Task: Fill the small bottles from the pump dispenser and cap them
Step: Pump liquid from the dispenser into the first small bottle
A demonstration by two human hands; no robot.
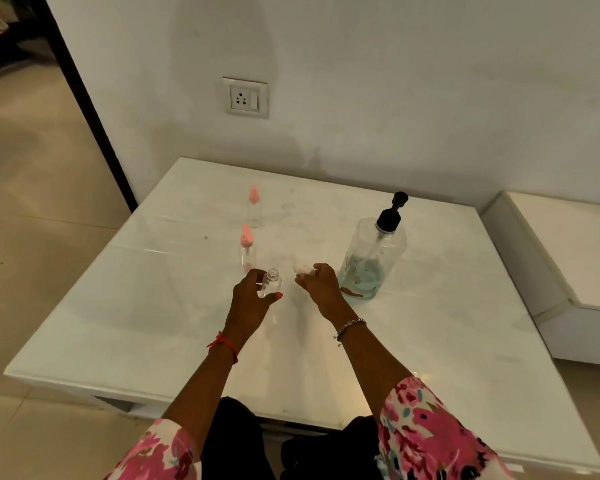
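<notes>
Bottle: small clear uncapped plastic bottle (270, 285), near upright, mouth up, mid white worktop (447, 323).
Left hand (253, 299): our fingers wrap it.
Right hand (321, 285): fingers pinch a small pale object (301, 269), blurred.
Dispenser: large clear black-pump dispenser (374, 258) stands right of the bottle, nearer our right.

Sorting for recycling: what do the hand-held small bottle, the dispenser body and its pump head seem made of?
Small bottle: clear glossy plastic, probably; see-through, with glints. Dispenser body: clear, likely plastic; its dip tube shows inside. Pump head: opaque black plastic, dull sheen. Glass cannot be ruled out for either body. Whitish cap in the right hand: too blurred to judge.
</notes>
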